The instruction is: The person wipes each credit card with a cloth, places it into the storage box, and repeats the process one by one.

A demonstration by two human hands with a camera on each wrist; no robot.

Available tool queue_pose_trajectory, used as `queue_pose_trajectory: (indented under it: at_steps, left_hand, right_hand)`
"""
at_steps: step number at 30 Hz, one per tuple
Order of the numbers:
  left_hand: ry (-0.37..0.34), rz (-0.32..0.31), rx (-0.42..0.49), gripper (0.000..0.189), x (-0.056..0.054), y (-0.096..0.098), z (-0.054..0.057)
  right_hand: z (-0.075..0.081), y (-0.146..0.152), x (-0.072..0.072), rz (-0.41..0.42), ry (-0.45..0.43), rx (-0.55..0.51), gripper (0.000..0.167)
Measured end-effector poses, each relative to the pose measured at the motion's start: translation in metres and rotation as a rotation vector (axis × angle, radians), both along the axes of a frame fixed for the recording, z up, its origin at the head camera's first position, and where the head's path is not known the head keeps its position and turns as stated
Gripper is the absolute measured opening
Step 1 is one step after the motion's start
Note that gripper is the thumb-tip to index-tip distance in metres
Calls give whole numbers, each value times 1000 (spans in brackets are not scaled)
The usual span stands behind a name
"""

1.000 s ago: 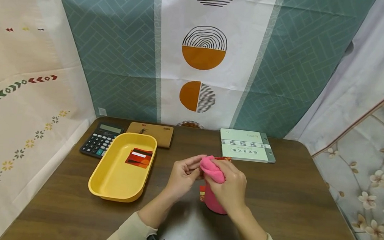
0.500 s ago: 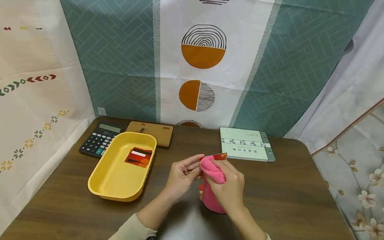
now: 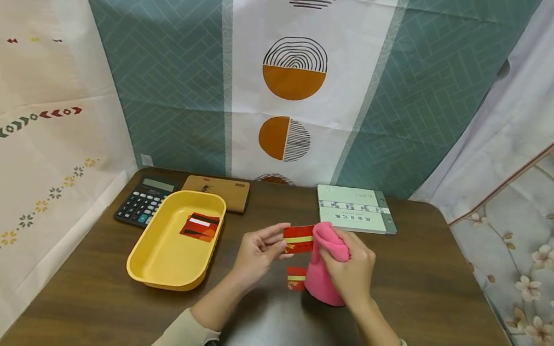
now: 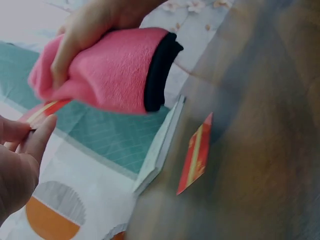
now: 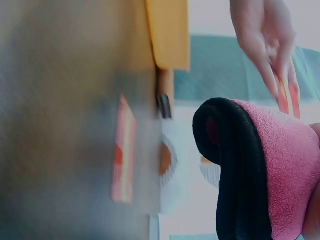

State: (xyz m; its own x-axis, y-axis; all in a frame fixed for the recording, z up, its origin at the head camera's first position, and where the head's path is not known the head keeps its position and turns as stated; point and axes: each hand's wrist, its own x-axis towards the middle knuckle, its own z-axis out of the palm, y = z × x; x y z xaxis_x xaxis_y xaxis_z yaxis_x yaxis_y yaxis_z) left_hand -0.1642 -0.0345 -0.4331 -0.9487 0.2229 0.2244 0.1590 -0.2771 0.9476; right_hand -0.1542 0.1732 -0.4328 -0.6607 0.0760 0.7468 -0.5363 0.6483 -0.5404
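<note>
In the head view my left hand (image 3: 260, 254) pinches the left end of a red card (image 3: 298, 239) with a yellow stripe, held up above the table. My right hand (image 3: 354, 265) grips a bunched pink cloth (image 3: 322, 282), which covers the card's right end. A black edging (image 5: 243, 170) runs along the cloth in the right wrist view. Below, a second red card (image 3: 296, 278) with a similar stripe lies on the table, its right side partly behind the hanging cloth. That card (image 4: 196, 155) shows whole in the left wrist view.
A yellow tray (image 3: 165, 265) to the left holds red and orange cards (image 3: 200, 227). Behind it are a black calculator (image 3: 143, 205) and a brown notebook (image 3: 221, 191). A pale green book (image 3: 353, 210) lies at the back of the table (image 3: 424, 296).
My right hand has moved right with the cloth, baring the held card's left part. My left hand has shifted slightly left, still pinching it. More of the card on the table shows.
</note>
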Motion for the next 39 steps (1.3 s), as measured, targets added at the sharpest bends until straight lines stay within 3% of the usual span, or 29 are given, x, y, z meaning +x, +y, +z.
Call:
queue_pose_trajectory:
  at_steps: [4,10,14,17,21,24,27,32,35,39]
  left_hand:
    - [31,-4,-75,46,-3,-7,4]
    - [-51,-19,-155,40,-4,-15,-2]
    - [-57,-39,-158,35,-3,-17,-2]
    - [-38,-11,-173,34,-4,-17,0]
    - [11,81,-234,34,-6,-17,-2]
    - [10,141,-179,25,-11,-14,-3]
    - [-43,170,-75,18,-15,-11,-1]
    - [-124,205,-19,23,-16,-6,1]
    - [-158,200,18,32,-14,-1,1]
    - [-146,157,55,50,-10,6,2]
  right_hand:
    - [6,13,-4,-69,-41,-50,38]
    - [6,24,9,-98,-161,-201,38]
    - [9,28,14,-86,-243,-298,39]
    - [24,22,21,-78,-288,-346,38]
    - [26,23,21,-86,-325,-383,39]
    - [14,29,13,-86,-333,-396,41]
    - [15,29,11,-68,-328,-396,41]
    - [20,21,12,4,-314,-386,39]
    - [22,14,12,42,-290,-348,38]
    - [24,7,8,55,-209,-228,38]
